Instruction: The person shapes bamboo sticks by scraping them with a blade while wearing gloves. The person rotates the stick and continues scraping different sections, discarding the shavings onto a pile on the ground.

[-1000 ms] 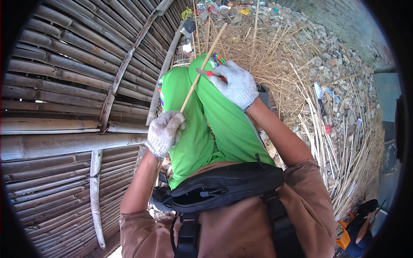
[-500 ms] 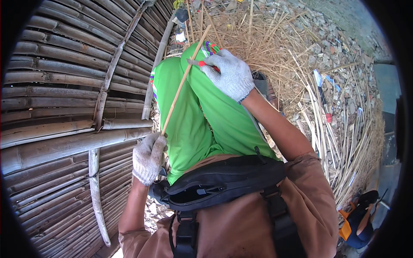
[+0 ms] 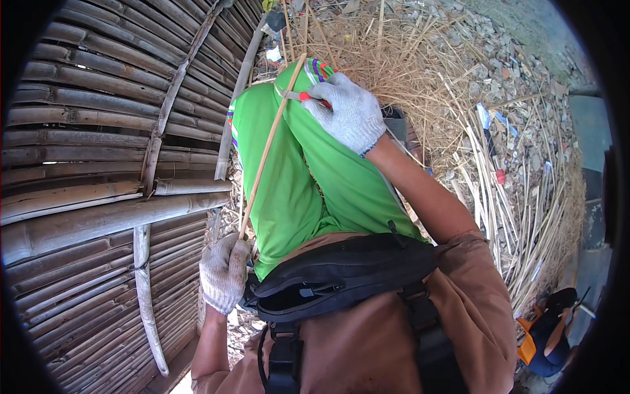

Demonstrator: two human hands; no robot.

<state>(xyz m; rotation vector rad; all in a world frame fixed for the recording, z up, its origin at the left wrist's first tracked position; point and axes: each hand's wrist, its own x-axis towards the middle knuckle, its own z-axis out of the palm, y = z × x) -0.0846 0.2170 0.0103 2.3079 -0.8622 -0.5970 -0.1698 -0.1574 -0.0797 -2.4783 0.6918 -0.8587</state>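
My left hand [image 3: 225,272], in a white knit glove, is closed round the lower end of a thin bamboo strip [image 3: 266,151]. The strip slants up and away across my green-trousered legs [image 3: 282,177]. In my right hand [image 3: 351,111], also gloved, is a small knife with a red handle [image 3: 306,96]. Its short blade lies against the strip near the far end, over my knee. The gloved fingers hide most of the handle.
A bamboo slat wall [image 3: 85,118] runs along my left side. Straw-like shavings [image 3: 407,72] cover the ground ahead, and a heap of split bamboo strips [image 3: 525,223] lies to the right. Another person [image 3: 554,335] is at the lower right. A black waist bag [image 3: 348,269] crosses my lap.
My left hand has drawn the bamboo strip back toward my body, so its far end sits nearer. The right hand with the knife has barely moved.
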